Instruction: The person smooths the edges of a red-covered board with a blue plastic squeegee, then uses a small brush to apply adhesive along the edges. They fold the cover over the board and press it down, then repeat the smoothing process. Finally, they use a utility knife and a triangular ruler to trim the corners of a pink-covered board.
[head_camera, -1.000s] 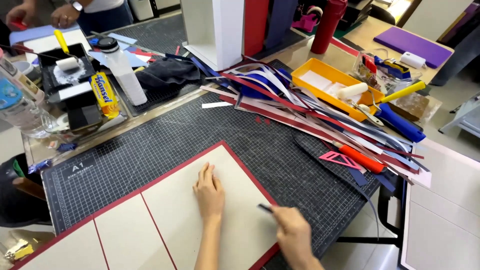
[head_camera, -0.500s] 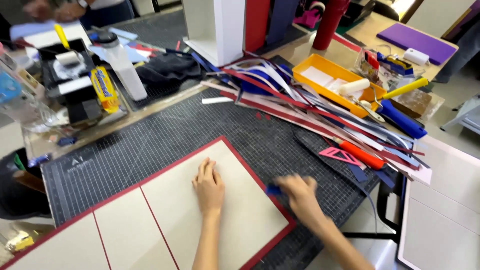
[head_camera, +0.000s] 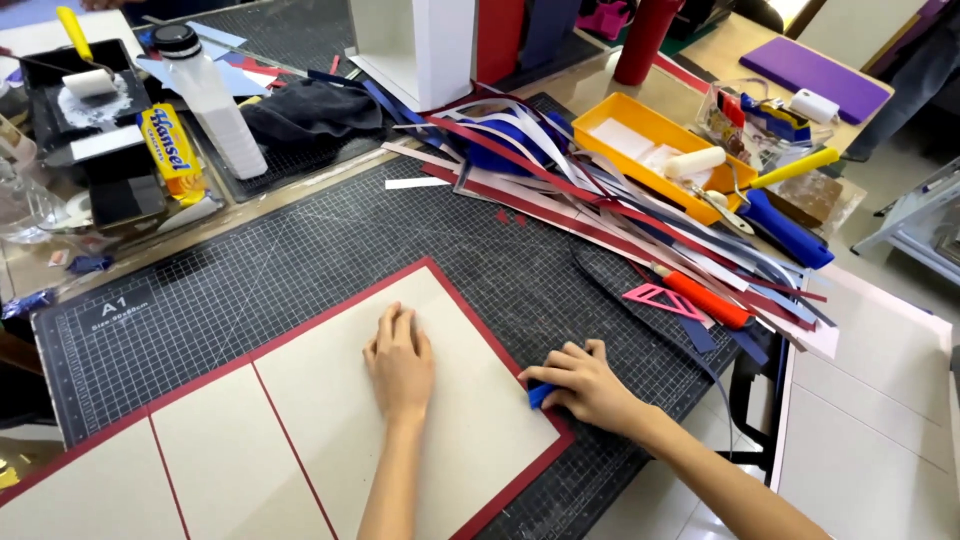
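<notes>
A dark gridded cutting mat (head_camera: 330, 250) covers most of the bench. On it lies one large cover piece: beige board panels (head_camera: 300, 420) edged in red, three panels showing, split by two thin red lines.

Behind it sprawls a heap of paper strips (head_camera: 600, 200) in red, blue and white, too many and too tangled to count. Among them lie one orange-handled knife (head_camera: 700, 297) and one pink triangular ruler (head_camera: 660, 300).

There are three open containers. The yellow tray (head_camera: 610, 115) holds white paper sheets and one white foam roller (head_camera: 695, 162) with a yellow handle. The black tray (head_camera: 50, 100) at far left holds a second white roller with a yellow handle, lying in white glue. The clear plastic box (head_camera: 745, 115) to the right holds small mixed items, too crowded to tell apart.

One white glue bottle (head_camera: 215, 100) with a black cap stands upright near the black tray, and one yellow tube (head_camera: 170, 150) lies beside it.

The left hand (head_camera: 400, 360) rests flat, fingers together, on the right-hand panel. The right hand (head_camera: 585, 385) is curled at the board's right edge, pinching a small blue tool (head_camera: 540, 395) against the red border; most of the tool is hidden.
</notes>
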